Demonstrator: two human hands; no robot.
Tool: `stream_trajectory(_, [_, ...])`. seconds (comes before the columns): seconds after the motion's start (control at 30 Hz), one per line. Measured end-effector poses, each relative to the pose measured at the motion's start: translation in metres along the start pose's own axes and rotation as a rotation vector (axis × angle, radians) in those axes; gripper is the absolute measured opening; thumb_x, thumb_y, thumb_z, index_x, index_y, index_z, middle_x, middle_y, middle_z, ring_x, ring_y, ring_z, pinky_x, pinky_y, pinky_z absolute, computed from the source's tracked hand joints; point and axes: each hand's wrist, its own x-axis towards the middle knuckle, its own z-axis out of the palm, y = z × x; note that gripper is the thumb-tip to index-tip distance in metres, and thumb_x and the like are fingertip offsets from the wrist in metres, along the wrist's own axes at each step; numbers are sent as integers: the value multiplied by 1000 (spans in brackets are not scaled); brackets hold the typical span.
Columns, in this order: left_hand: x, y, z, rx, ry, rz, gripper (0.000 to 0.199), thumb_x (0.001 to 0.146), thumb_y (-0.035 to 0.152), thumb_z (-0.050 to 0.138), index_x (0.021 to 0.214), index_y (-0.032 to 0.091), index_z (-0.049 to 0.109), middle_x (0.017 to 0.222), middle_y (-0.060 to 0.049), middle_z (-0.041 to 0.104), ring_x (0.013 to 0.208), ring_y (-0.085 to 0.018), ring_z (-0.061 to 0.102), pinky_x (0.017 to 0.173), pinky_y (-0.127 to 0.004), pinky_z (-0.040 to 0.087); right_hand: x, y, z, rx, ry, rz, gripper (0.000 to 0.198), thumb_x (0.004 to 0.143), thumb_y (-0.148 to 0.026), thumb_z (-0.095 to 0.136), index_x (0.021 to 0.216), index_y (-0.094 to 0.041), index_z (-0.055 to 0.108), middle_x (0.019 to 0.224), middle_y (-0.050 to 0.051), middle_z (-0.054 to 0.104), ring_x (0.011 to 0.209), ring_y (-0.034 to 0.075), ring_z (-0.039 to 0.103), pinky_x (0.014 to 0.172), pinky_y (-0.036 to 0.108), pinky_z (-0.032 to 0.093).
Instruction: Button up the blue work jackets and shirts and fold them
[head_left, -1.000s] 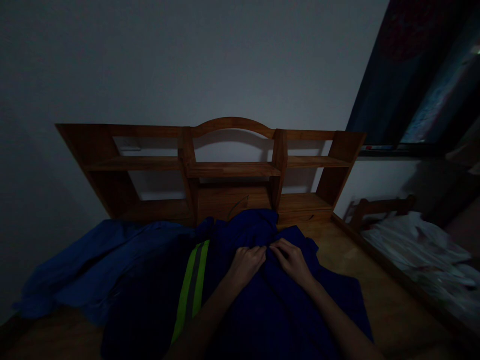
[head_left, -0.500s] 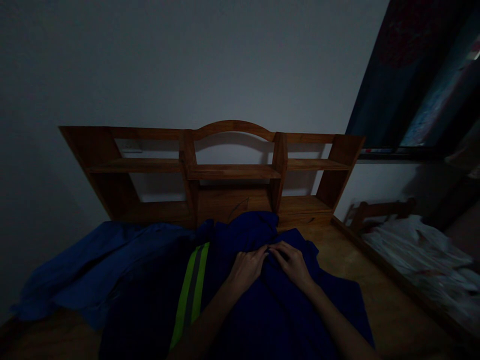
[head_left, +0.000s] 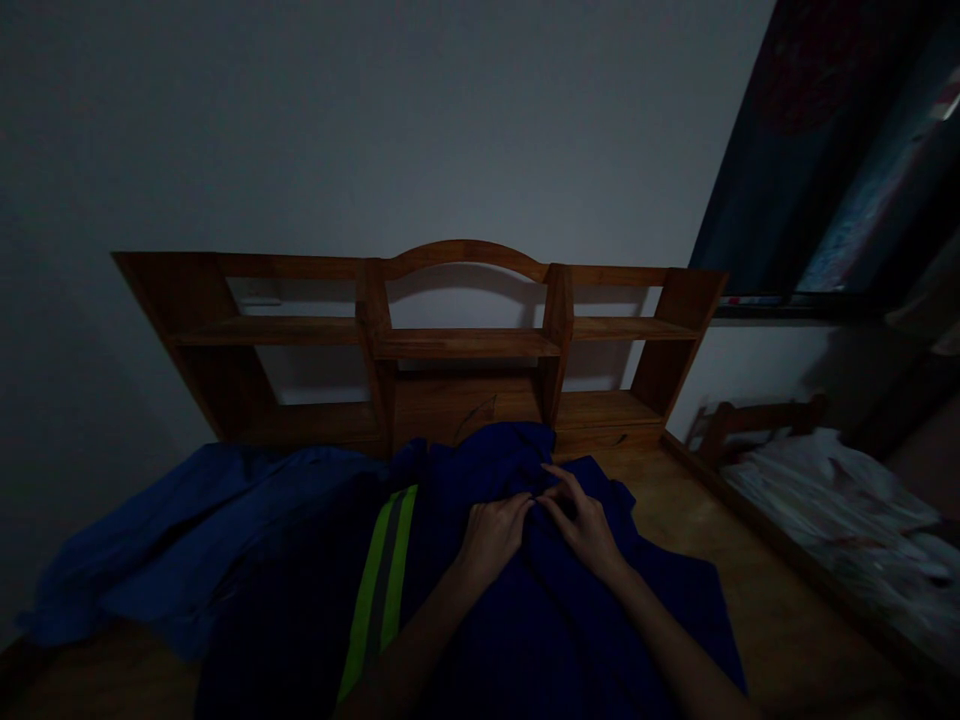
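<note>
Pinching blue garment (head_left: 540,625), fingers (head_left: 517,508) of left hand (head_left: 491,533) and right hand (head_left: 587,528) nearly meet; right index finger is raised; wooden shelf (head_left: 466,344) stands behind.

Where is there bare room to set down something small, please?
The wooden surface shows a bare patch at right, between the dark blue garment and the raised edge. The lower right shelf also looks bare. The centre is crowded: left hand and right hand meet on the garment; lighter blue cloth lies at left.
</note>
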Motion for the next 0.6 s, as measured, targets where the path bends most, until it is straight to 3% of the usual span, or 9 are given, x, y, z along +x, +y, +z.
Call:
stream_trajectory(0.2, [1,1,6,-68,17,-174,33,94,36,32,97,27,64,86,-2,71,75,-16,66,65,-23,41,0,1,1,-12,-5,8,42,87,-30,51,128,-27,41,87,-1,62,82,13,61,78,25,46])
stream_trajectory(0.6, [2,-4,13,-123,47,-314,32,93,39,31,91,25,60,81,-1,69,73,-15,64,63,-22,37,1,-1,0,-69,-22,-22,44,85,-24,48,128,-25,42,88,0,60,81,13,60,78,25,47])
